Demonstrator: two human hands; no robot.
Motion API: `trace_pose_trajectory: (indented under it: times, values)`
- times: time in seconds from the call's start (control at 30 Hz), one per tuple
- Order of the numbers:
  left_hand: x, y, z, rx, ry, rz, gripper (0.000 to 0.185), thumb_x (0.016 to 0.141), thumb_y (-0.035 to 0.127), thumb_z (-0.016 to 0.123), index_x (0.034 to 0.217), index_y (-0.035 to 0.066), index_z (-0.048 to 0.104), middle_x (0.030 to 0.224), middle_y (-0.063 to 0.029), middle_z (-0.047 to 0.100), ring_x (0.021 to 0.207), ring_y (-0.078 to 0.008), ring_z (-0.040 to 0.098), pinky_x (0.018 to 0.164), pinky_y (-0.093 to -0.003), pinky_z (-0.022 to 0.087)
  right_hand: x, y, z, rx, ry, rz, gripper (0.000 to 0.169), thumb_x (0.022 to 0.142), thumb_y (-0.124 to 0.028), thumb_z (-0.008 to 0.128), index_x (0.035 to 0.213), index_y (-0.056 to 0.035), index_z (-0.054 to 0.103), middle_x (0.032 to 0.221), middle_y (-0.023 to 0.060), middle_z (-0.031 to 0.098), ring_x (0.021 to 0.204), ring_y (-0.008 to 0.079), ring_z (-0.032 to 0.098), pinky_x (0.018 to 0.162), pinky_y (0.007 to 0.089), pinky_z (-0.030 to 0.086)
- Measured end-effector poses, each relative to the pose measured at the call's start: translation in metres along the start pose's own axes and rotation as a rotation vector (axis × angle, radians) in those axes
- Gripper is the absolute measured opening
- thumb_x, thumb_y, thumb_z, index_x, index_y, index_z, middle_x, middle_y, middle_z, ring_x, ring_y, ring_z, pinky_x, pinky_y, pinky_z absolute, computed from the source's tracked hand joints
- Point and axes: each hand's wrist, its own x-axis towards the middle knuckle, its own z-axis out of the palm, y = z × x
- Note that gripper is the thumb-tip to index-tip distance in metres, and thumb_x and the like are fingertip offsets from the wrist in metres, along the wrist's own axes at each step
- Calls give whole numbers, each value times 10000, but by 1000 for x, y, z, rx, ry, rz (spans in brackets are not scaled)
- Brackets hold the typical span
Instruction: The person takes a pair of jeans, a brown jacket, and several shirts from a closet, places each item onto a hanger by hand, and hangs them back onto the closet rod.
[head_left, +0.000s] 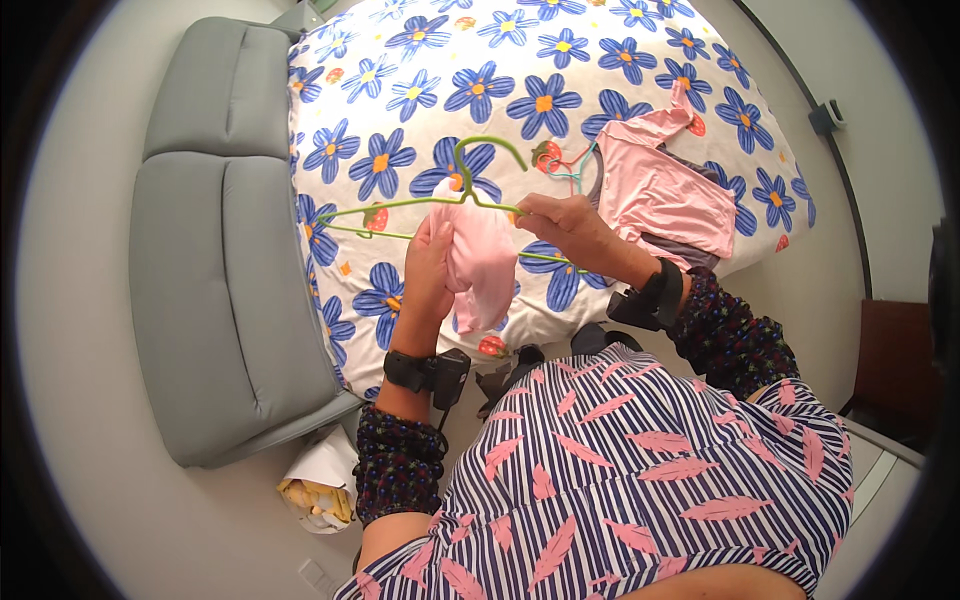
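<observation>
My left hand (430, 279) grips a bunched pale pink garment (484, 266), which hangs down in folds over the bed. A green clothes hanger (397, 202) is held up level in front of me, its hook pointing away. The fingers of my right hand (562, 225) are closed on the hanger's shoulder, just right of the hook. The garment lies against the middle of the hanger; whether it is threaded on cannot be told. To the right, a pink long-sleeved top (664, 195) is spread on the bed over a dark grey garment (690, 251).
A flower-patterned sheet (480, 45) covers the bed, whose grey padded headboard (217, 300) stands at the left. Pink and turquoise hangers (576, 176) poke from the spread garments. A white bag (322, 480) sits on the floor, lower left. A dark brown piece of furniture (896, 367) stands right.
</observation>
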Motion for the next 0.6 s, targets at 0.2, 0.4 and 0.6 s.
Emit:
trace_pose_trajectory:
  times: [0.2, 0.4, 0.6]
  values:
    - [-42, 72, 14, -23, 19, 301, 272, 946, 112, 439, 1195, 6, 468, 1100, -120, 571, 961, -188, 596, 840, -331, 515, 4, -78, 33, -134, -336, -517, 145, 814, -58, 596, 948, -16, 558, 707, 119, 569, 618, 300, 592, 535, 353, 451]
    - [-73, 114, 73, -37, 124, 593, 323, 941, 72, 414, 1259, 14, 436, 1103, -129, 572, 957, -199, 598, 847, -329, 510, -7, -124, -5, -304, -616, -766, 208, 754, -41, 588, 954, -60, 536, 670, 59, 520, 589, 257, 577, 478, 347, 435]
    - [-24, 134, 27, 733, 535, 802, 328, 911, 92, 449, 1198, -66, 461, 1133, -238, 562, 997, -287, 599, 842, -365, 493, 4, -156, -26, -292, -652, -871, 101, 816, -106, 534, 900, -57, 509, 634, 70, 529, 583, 263, 583, 509, 352, 444]
